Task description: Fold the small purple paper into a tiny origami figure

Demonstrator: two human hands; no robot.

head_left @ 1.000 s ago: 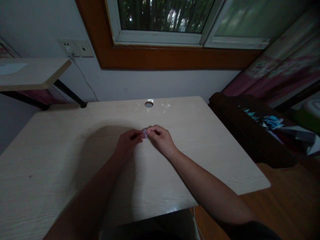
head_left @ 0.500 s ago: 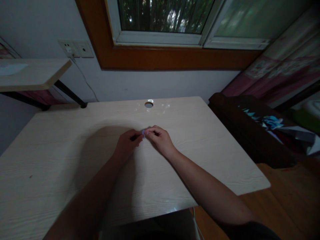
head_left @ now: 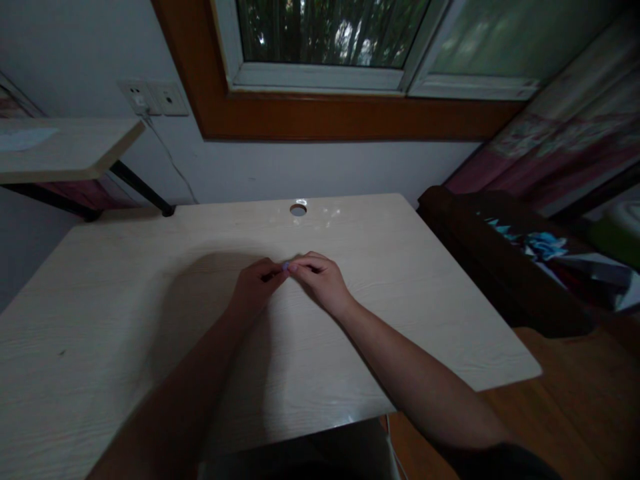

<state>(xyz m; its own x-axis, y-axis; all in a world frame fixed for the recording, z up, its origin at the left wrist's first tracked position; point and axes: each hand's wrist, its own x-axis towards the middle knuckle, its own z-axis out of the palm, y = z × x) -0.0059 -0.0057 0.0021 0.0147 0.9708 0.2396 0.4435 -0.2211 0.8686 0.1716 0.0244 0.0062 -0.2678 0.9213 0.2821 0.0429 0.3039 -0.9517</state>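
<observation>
My left hand [head_left: 257, 283] and my right hand [head_left: 320, 280] meet fingertip to fingertip over the middle of a pale wooden desk [head_left: 150, 320]. Both hands are closed in a pinch. Between their fingertips shows a tiny pale bluish piece [head_left: 286, 267], too small to name. Most of it is hidden by my fingers. Both forearms reach in from the bottom of the view.
A round cable hole [head_left: 298, 210] sits near the desk's far edge. A raised side shelf [head_left: 60, 143] stands at the left, wall sockets [head_left: 153, 98] above it. A dark seat with coloured cloth [head_left: 520, 253] is at the right, beside the wooden floor.
The hands stay pinched together in the same spot. The pale piece shows a little less between the fingertips than a second ago.
</observation>
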